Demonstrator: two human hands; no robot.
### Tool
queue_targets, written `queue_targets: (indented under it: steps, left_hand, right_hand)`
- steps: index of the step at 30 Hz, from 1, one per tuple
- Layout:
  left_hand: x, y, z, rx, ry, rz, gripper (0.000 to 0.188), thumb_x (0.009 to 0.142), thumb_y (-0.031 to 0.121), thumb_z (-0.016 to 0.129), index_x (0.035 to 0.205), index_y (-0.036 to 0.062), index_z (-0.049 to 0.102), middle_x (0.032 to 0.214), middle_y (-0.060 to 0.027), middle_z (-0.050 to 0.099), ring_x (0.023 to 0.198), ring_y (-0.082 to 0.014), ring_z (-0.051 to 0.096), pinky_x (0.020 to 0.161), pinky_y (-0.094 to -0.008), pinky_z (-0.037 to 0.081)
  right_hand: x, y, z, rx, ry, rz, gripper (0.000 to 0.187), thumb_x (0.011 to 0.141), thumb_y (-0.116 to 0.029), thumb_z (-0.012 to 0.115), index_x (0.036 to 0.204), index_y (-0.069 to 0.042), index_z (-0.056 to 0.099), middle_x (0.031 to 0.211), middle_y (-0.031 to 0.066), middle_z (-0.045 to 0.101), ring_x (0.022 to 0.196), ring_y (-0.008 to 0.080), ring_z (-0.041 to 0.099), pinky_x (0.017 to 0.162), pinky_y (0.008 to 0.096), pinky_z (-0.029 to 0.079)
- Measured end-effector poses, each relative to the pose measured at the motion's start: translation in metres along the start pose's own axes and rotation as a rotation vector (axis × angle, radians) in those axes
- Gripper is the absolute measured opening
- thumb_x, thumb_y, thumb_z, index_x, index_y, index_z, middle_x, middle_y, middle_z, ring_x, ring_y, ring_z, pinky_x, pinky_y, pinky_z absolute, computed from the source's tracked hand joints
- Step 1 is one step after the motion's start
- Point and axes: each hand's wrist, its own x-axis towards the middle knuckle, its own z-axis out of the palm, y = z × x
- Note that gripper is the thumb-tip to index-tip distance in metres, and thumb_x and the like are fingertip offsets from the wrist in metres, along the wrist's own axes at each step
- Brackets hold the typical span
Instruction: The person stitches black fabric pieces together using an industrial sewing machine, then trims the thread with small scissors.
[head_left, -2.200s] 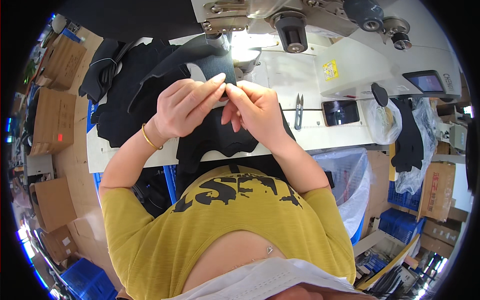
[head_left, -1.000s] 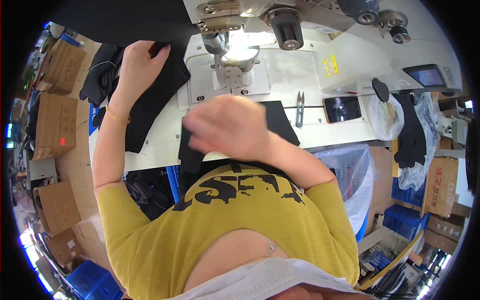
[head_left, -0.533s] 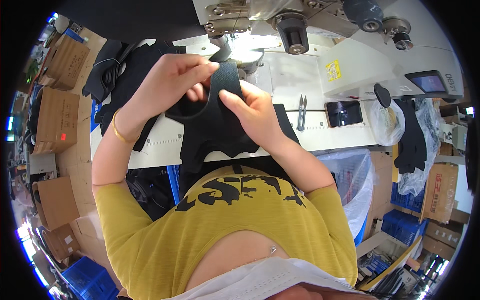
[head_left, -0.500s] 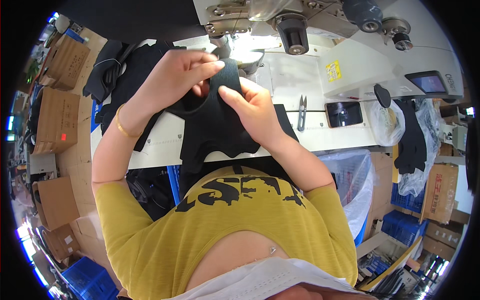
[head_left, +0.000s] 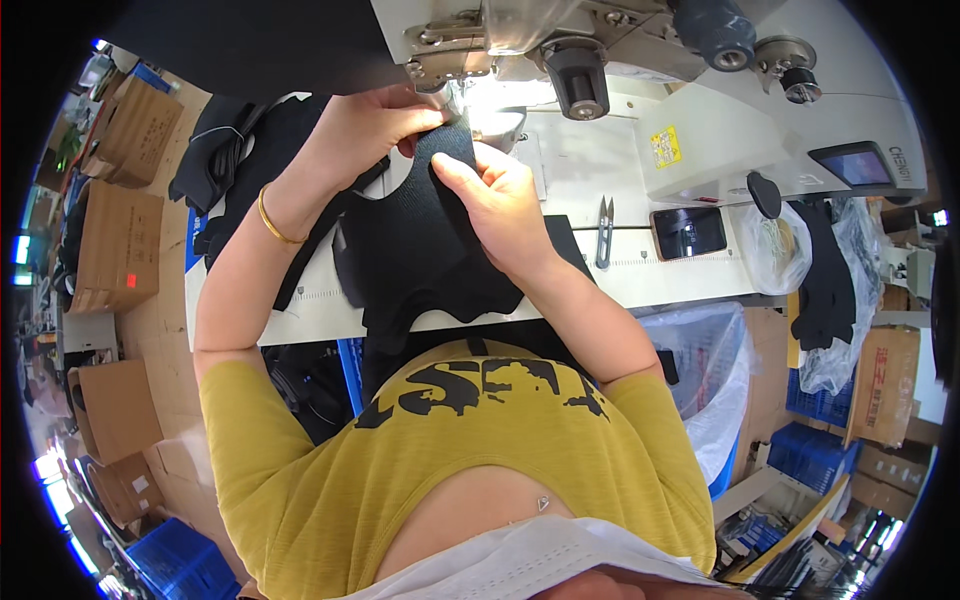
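Note:
A piece of black fabric [head_left: 420, 255] hangs over the front edge of the white sewing table, its narrow upper strip raised to the sewing machine's lit needle area [head_left: 455, 98]. My left hand [head_left: 385, 118] pinches the strip's upper left edge, right beside the presser foot. My right hand [head_left: 500, 200] grips the strip from the right, thumb on top and fingers behind it. The needle itself is lost in the glare.
Thread snips [head_left: 605, 232] and a dark phone [head_left: 690, 233] lie right of the fabric. More black cloth [head_left: 262, 150] is heaped at the left. A plastic bag of thread [head_left: 775, 250] sits by the machine head [head_left: 790, 140]. A plastic-lined bin [head_left: 705, 370] stands below right.
Both hands have moved slightly up and left, bringing the strip closer to the machine's needle area. The fabric's left part has unfolded and hangs flatter.

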Motion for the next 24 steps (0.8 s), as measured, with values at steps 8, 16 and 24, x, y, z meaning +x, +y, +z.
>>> queue_targets:
  steps: [8,16,24]
  left_hand:
    - [-0.060,0.006,0.025,0.635,0.380,0.667,0.040,0.078,0.015,0.073,0.114,0.0005,0.065,0.110,-0.0126,0.064,0.091,-0.0253,0.060,0.079,-0.0345,0.048]
    - [-0.098,-0.011,0.048,1.086,0.306,0.947,0.041,0.070,0.003,0.067,0.111,0.0023,0.069,0.120,-0.0081,0.065,0.092,-0.0199,0.060,0.081,-0.0329,0.047]
    - [-0.073,-0.008,0.037,1.092,0.376,0.922,0.042,0.065,0.007,0.065,0.106,0.0068,0.072,0.116,-0.0047,0.068,0.091,-0.0191,0.060,0.078,-0.0315,0.048]
  right_hand:
    - [-0.047,-0.005,-0.008,-0.409,0.150,-0.070,0.019,0.100,-0.016,0.053,0.091,0.000,0.060,0.067,0.0057,0.062,0.049,0.0074,0.057,0.044,0.0221,0.041]
    - [-0.041,-0.023,-0.012,-0.459,0.053,-0.055,0.024,0.100,-0.019,0.053,0.085,-0.002,0.062,0.055,0.0019,0.060,0.044,0.0043,0.049,0.042,0.0218,0.037]
    - [-0.012,-0.021,-0.012,-0.328,0.006,-0.091,0.027,0.103,-0.020,0.050,0.087,-0.001,0.060,0.059,0.0047,0.060,0.044,0.0056,0.048,0.042,0.0201,0.035]
